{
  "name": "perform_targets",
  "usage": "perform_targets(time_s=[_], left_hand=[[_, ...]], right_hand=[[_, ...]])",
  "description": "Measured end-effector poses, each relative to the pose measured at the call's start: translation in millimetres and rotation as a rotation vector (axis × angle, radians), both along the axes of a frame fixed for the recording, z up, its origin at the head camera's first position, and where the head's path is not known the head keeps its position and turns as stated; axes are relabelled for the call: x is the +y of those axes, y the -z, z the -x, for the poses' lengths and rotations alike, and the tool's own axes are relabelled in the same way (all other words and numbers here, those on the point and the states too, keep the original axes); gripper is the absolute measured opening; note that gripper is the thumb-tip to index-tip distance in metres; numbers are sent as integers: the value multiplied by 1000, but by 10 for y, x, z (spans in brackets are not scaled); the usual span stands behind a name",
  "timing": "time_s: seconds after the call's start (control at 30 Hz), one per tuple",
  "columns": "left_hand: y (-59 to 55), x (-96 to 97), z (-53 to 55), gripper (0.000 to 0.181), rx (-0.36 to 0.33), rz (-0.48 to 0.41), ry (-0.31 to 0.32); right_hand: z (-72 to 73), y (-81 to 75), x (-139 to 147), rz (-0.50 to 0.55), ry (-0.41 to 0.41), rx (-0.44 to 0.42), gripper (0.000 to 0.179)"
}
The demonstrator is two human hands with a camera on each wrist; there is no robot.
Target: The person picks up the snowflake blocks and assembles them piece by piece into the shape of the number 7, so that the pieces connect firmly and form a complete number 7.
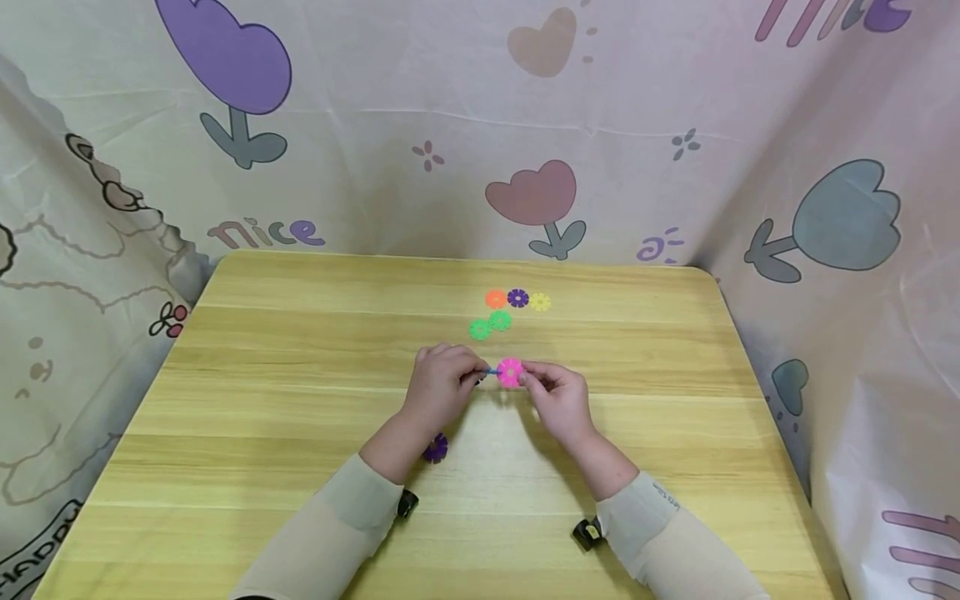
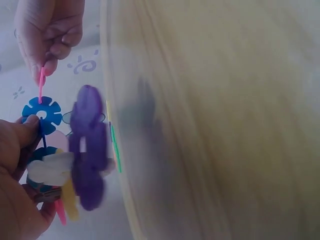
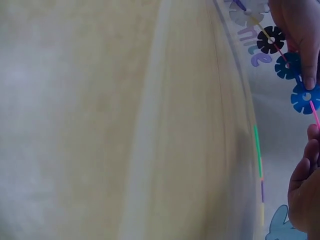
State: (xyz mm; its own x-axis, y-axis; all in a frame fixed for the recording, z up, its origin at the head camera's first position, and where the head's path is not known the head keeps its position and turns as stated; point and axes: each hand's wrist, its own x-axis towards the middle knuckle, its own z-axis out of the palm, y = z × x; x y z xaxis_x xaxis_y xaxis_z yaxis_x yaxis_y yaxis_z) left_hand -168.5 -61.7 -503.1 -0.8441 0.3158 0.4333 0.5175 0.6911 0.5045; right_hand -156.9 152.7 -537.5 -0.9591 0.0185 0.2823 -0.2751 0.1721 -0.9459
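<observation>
Angled inward above the table [image 1: 300, 375], the left hand [image 1: 442, 385] pinches a blue slotted disc [image 2: 52, 116]; the right hand [image 1: 558, 402] pinches a pink disc [image 1: 503, 379] meeting its edge.

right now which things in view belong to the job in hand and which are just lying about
In the job:
- pink disc, pinched by the right hand
- blue disc, pinched by the left hand
- chain of discs joined to it

Lying on the table, perhaps spare pieces:
- orange disc
- loose purple disc
- yellow disc
- two green discs
</observation>
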Motion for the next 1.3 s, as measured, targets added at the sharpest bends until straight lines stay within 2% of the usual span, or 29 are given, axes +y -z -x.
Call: perform_targets(time_s=[0.37, 0.6, 0.8, 0.97, 1.2, 1.3], left_hand=[[23, 6, 2, 5, 68, -35, 17], [27, 26, 6, 3, 115, -38, 23], [7, 18, -7, 1, 110, -42, 14], [-9, 14, -10, 4, 104, -12, 12], [-33, 33, 0, 8, 40, 61, 6], [-32, 52, -1, 8, 35, 74, 9]], right_hand=[[-1, -20, -25, 85, 2, 32, 12], [12, -96, -50, 105, -4, -28, 12], [19, -129, -67, 120, -9, -68, 12], [15, -128, -64, 123, -19, -93, 12], [15, -100, -50, 141, -22, -118, 12], [10, -94, -44, 139, -20, -121, 12]])
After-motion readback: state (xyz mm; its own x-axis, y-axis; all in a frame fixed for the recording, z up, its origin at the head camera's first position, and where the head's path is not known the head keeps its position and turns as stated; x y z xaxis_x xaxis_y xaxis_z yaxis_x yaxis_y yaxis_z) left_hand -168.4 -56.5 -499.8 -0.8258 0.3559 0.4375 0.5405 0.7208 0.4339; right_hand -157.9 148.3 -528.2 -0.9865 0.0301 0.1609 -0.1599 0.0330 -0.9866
